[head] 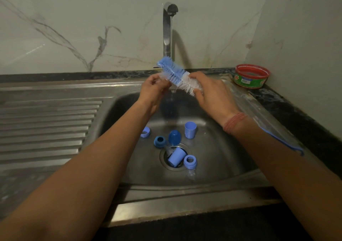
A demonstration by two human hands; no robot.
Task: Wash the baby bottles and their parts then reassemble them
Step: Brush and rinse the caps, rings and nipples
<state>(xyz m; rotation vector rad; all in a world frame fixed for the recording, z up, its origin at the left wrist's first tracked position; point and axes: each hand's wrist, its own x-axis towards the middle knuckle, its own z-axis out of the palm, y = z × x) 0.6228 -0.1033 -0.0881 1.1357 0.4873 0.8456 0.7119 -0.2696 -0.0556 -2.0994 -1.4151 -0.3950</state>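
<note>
Right hand: my right hand (pixel 209 94), right of frame centre, curls around the white-bristled end of the bottle brush (pixel 175 74); the grip is narrow and holding.
Left hand: my left hand (pixel 154 89) pinches something small and pale at the brush's lower edge; I cannot tell what it is.
Brush: it slants up-left, its blue tip just beside the thin stream from the tap (pixel 169 29).
Parts in sink: in the lower-centre basin (pixel 231 148) lie two blue collar rings (pixel 160 141), a dome cap (pixel 174 137), an upright cup-like cap (pixel 190 129), a cap on its side over the drain (pixel 175 157), another blue piece (pixel 145 131) at the left and a clear teat (pixel 191 175).
Progress: I judge washing barely begun; nothing is set aside to dry, nothing reassembled.
Surroundings: a red-rimmed tub (pixel 251 78) sits at the upper right; a clear zip bag (pixel 268 122) lies on the right rim.
</note>
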